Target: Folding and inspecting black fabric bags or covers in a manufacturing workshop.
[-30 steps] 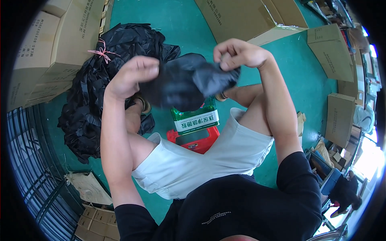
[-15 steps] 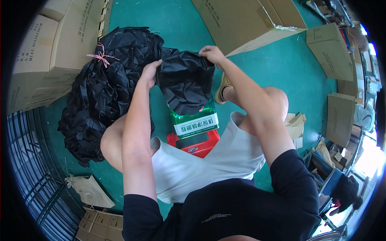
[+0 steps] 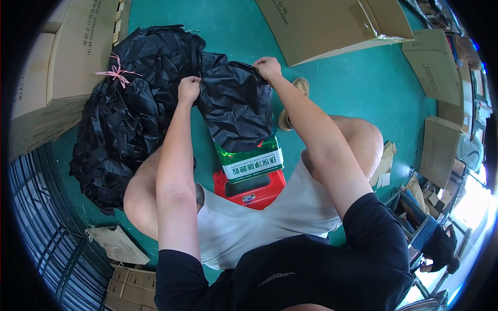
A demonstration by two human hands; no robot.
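Grn flr (image 3: 249, 39) gap btwn blk sheet (image 3: 236, 106), carton (image 3: 332, 31) | L hand (image 3: 189, 89), R hand (image 3: 268, 67): fingers clamped on sheet edge

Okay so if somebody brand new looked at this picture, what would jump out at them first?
Probably the big black heap on the left, with a bright pink string on its upper part. Next, in the middle, the crinkled black sheet, held near its upper edge by the left hand and right hand. Below it, a green can and a red plastic piece stand out.
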